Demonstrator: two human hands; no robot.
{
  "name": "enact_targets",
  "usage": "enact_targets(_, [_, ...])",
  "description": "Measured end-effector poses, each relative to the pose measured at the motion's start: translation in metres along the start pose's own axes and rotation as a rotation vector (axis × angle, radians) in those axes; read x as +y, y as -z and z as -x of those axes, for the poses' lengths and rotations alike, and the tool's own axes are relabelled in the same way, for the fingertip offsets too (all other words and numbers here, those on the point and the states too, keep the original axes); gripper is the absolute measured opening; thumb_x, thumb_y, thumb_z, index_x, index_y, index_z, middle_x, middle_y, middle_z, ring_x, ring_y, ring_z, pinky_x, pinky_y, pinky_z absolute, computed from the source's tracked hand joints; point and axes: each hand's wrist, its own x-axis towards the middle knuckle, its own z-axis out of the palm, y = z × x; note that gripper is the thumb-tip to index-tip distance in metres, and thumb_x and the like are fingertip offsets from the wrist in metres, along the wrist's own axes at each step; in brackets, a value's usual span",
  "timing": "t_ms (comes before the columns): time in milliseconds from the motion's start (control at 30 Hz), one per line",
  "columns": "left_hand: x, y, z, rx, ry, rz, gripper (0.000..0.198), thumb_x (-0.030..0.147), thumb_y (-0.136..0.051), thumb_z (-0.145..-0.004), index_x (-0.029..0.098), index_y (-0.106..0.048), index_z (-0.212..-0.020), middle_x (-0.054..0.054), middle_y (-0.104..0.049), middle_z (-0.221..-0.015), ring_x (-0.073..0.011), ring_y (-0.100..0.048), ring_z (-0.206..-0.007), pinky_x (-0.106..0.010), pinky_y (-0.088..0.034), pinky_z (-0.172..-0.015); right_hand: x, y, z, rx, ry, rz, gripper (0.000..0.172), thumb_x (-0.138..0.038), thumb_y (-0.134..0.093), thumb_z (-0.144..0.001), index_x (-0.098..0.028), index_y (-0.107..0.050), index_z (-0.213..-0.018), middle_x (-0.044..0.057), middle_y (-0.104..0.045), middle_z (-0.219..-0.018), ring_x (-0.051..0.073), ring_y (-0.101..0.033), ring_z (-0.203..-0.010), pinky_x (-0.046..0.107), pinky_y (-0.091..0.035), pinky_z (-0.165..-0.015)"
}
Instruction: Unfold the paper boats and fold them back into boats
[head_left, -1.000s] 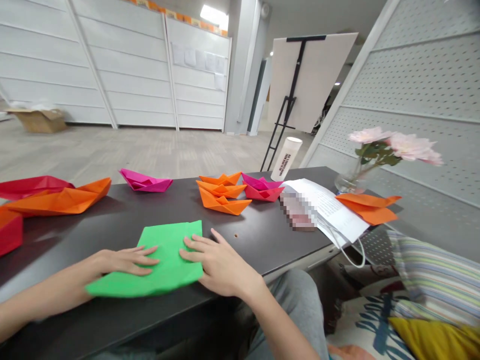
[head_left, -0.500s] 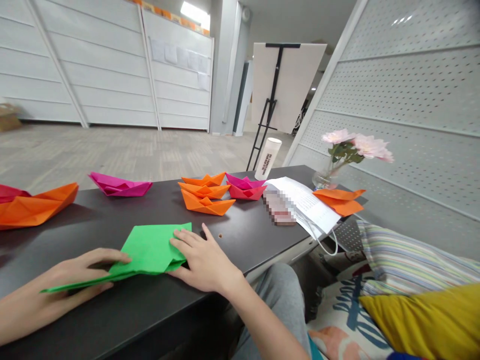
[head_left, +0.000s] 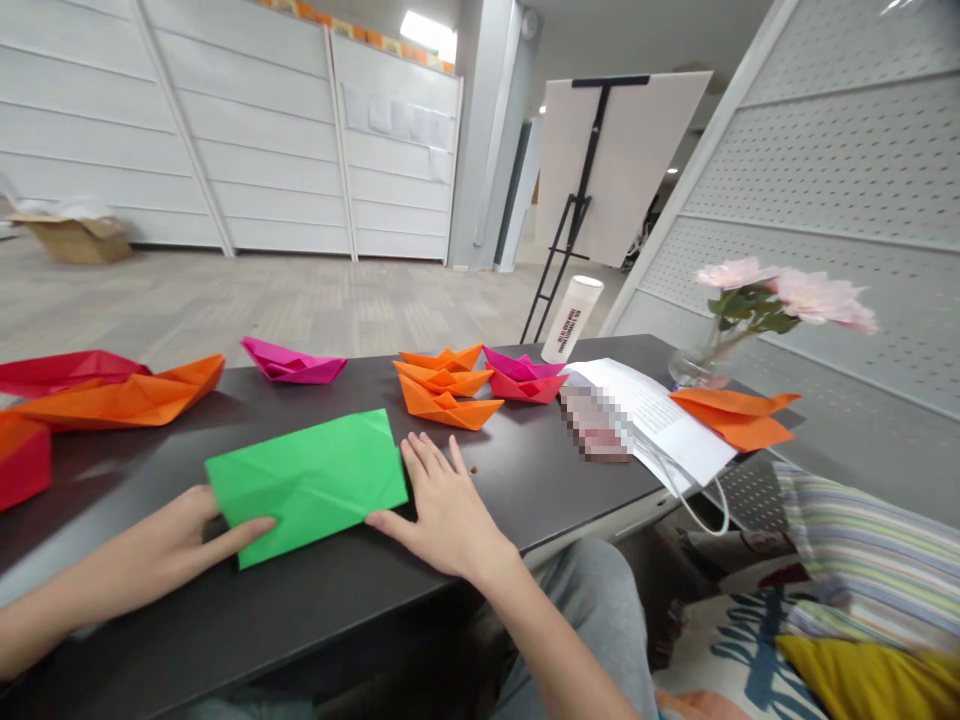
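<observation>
A green sheet of folded paper (head_left: 307,485), now a creased oblong, lies slightly tilted above the dark table. My left hand (head_left: 187,530) pinches its left end, thumb on top and the other fingers hidden underneath. At the opposite end, my right hand (head_left: 442,500) rests with fingers stretched out, its thumb and fingertips along the paper's short right edge. Beyond the paper stand several orange paper boats (head_left: 450,385), and beside them magenta and pink paper boats (head_left: 523,375). A lone magenta boat (head_left: 294,362) sits farther left.
Orange and red boats (head_left: 127,395) crowd the left side. On the right are a white printed sheet (head_left: 652,420), a pixelated pinkish object (head_left: 600,425), orange folded paper (head_left: 739,415), a white cylinder (head_left: 572,318) and a flower vase (head_left: 701,365). Cushions (head_left: 870,540) lie lower right.
The green paper has gone from a partly raised, opened-out shape to a flat oblong facing me. My left hand has shifted its thumb on top. The view has swung left.
</observation>
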Motion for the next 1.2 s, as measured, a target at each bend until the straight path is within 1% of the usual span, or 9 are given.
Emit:
enact_targets(133, [0.02,0.003,-0.005,-0.078,0.027,0.167,0.057,0.052,-0.05,-0.093,0.016,-0.048,-0.137,-0.009,-0.061,-0.138,-0.0292,-0.061,-0.12,-0.036,-0.049,-0.103,0.0,0.003,-0.001,0.014,0.186,-0.063,0.092,-0.049,-0.057,-0.092,-0.014,-0.002,-0.157,0.019,-0.023,-0.161,0.026,-0.019,-0.15,0.051,-0.023,-0.121])
enact_targets(300, [0.021,-0.002,-0.006,-0.1,0.104,0.435,0.061,0.044,-0.054,-0.093,0.019,-0.027,-0.141,-0.012,-0.061,-0.136,-0.026,-0.064,-0.116,-0.033,-0.054,-0.096,0.0,0.005,0.001,-0.08,0.215,-0.055,0.056,-0.039,-0.054,-0.096,-0.023,-0.039,-0.148,0.016,-0.024,-0.161,0.026,-0.02,-0.15,0.049,-0.027,-0.119])
enact_targets(500, [0.026,0.002,-0.006,-0.098,0.119,0.48,0.096,0.038,-0.06,-0.088,0.023,0.009,-0.153,-0.007,-0.071,-0.117,-0.0231,-0.068,-0.108,-0.037,-0.054,-0.096,0.001,0.006,0.002,-0.142,0.216,-0.071,0.05,-0.048,-0.055,-0.095,-0.019,-0.055,-0.136,0.018,-0.02,-0.162,0.027,-0.019,-0.15,0.046,-0.026,-0.119])
enact_targets(733, [0.008,-0.007,-0.009,-0.046,0.01,0.133,0.092,0.05,-0.058,-0.089,0.027,-0.002,-0.158,-0.011,-0.06,-0.131,-0.0246,-0.069,-0.098,-0.04,-0.057,-0.09,0.0,0.007,0.002,-0.15,0.228,-0.064,0.043,-0.046,-0.053,-0.097,-0.022,-0.057,-0.132,0.009,-0.047,-0.151,0.023,-0.035,-0.144,0.046,-0.023,-0.121])
enact_targets(833, [0.003,-0.009,-0.01,0.039,-0.125,-0.11,0.062,0.049,-0.061,-0.086,0.031,-0.047,-0.145,-0.009,-0.047,-0.149,-0.0299,-0.062,-0.117,-0.042,-0.051,-0.101,0.0,0.007,0.003,-0.148,0.22,-0.067,0.043,-0.048,-0.052,-0.097,-0.021,-0.059,-0.129,0.009,-0.05,-0.148,0.022,-0.037,-0.143,0.047,-0.023,-0.121])
enact_targets(900, [0.003,-0.008,-0.009,0.054,-0.235,-0.195,0.043,0.046,-0.061,-0.087,0.035,-0.065,-0.128,-0.003,-0.029,-0.161,-0.0341,-0.051,-0.132,-0.042,-0.047,-0.106,-0.001,0.007,0.004,-0.136,0.216,-0.056,0.04,-0.047,-0.052,-0.097,-0.021,-0.059,-0.127,0.009,-0.051,-0.148,0.023,-0.037,-0.143,0.048,-0.022,-0.121])
enact_targets(967, [0.004,-0.006,-0.009,-0.005,-0.323,-0.231,0.039,0.039,-0.057,-0.091,0.039,-0.063,-0.129,0.002,-0.023,-0.164,-0.0326,-0.047,-0.136,-0.04,-0.046,-0.107,-0.001,0.006,0.004,-0.121,0.206,-0.036,0.037,-0.044,-0.053,-0.097,-0.02,-0.06,-0.125,0.009,-0.052,-0.147,0.023,-0.037,-0.143,0.05,-0.022,-0.121])
enact_targets(1067, [0.008,-0.005,-0.008,-0.146,-0.433,-0.246,0.047,0.029,-0.05,-0.095,0.046,-0.051,-0.139,0.006,-0.037,-0.157,-0.0253,-0.049,-0.135,-0.034,-0.045,-0.107,0.0,0.006,0.004,-0.107,0.197,-0.003,0.035,-0.039,-0.053,-0.097,-0.019,-0.059,-0.124,0.009,-0.051,-0.148,0.023,-0.037,-0.142,0.05,-0.022,-0.121])
enact_targets(1200, [0.008,-0.008,-0.006,-0.191,-0.467,-0.286,0.052,0.03,-0.051,-0.095,0.048,-0.042,-0.143,0.007,-0.038,-0.156,-0.0258,-0.049,-0.135,-0.035,-0.047,-0.106,-0.009,0.008,0.003,-0.081,0.297,0.068,0.031,-0.024,-0.044,-0.1,-0.016,-0.057,-0.127,0.008,-0.047,-0.151,0.021,-0.033,-0.145,0.049,-0.015,-0.123])
